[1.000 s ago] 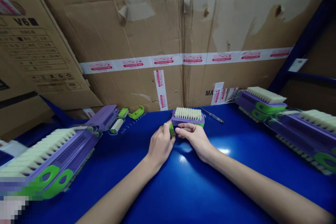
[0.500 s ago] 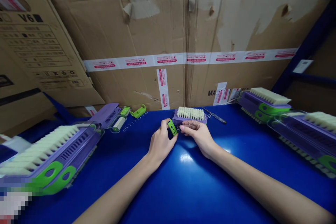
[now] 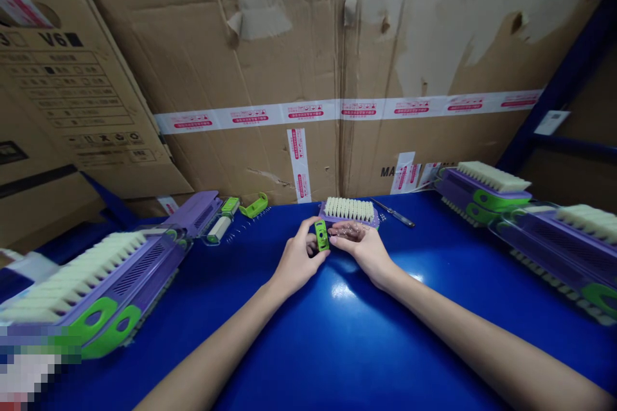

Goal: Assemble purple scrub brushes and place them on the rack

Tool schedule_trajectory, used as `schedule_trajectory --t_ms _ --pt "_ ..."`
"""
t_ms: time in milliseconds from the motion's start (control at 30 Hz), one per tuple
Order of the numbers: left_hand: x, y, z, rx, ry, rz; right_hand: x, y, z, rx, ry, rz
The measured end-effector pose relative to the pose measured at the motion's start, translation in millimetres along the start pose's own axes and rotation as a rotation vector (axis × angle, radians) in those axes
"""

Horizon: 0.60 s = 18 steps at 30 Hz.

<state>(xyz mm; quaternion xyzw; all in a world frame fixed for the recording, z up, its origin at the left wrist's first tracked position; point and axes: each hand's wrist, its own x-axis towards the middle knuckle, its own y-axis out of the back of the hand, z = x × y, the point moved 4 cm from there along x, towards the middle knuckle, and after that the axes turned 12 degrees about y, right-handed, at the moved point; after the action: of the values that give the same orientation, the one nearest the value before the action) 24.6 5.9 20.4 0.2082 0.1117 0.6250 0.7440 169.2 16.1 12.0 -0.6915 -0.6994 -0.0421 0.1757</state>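
Observation:
Between the thumb and fingers of my left hand [image 3: 299, 255] is a small green plastic piece [image 3: 322, 236] with slots and a round hole, its face turned toward my right hand. My right hand [image 3: 362, 245] is closed in a pinch close beside it, and small shiny metal pieces [image 3: 348, 229] show along its curled fingers; their exact kind is too small to make out. Just behind both hands lies a purple brush head [image 3: 349, 209], its cream bristles facing up, partly hidden by my right fingers.
A screwdriver [image 3: 399, 216] lies behind right. Purple-green brush units stand at left [image 3: 101, 282] and right [image 3: 484, 186]. Back left are a green bracket [image 3: 254, 205], a green-and-white part [image 3: 222, 221] and thin metal pieces [image 3: 237, 231]. A cardboard wall [image 3: 250, 160] closes off the blue table [image 3: 308, 347].
My left hand has moved slightly right and turned the green piece, so its slotted face shows more upright. My right hand stays close by, still pinching. The view has shifted slightly.

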Motion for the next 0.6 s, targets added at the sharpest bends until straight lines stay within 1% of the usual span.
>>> schedule_trajectory --t_ms 100,233,367,600 --pt "1.2 -1.2 -0.8 -0.091 0.033 -0.086 0.0 -0.3 0.0 -0.012 0.025 -0.021" --pt "3.5 -1.4 -4.4 -0.204 0.06 -0.155 0.3 -0.3 -1.1 -0.031 0.043 -0.048" --pt "7.2 0.3 -8.6 -0.263 0.072 -0.191 0.8 0.5 -0.7 -0.035 0.036 -0.054" --pt "8.0 1.4 -10.1 -0.289 0.085 -0.201 -0.3 0.4 -0.8 -0.02 0.022 -0.062"
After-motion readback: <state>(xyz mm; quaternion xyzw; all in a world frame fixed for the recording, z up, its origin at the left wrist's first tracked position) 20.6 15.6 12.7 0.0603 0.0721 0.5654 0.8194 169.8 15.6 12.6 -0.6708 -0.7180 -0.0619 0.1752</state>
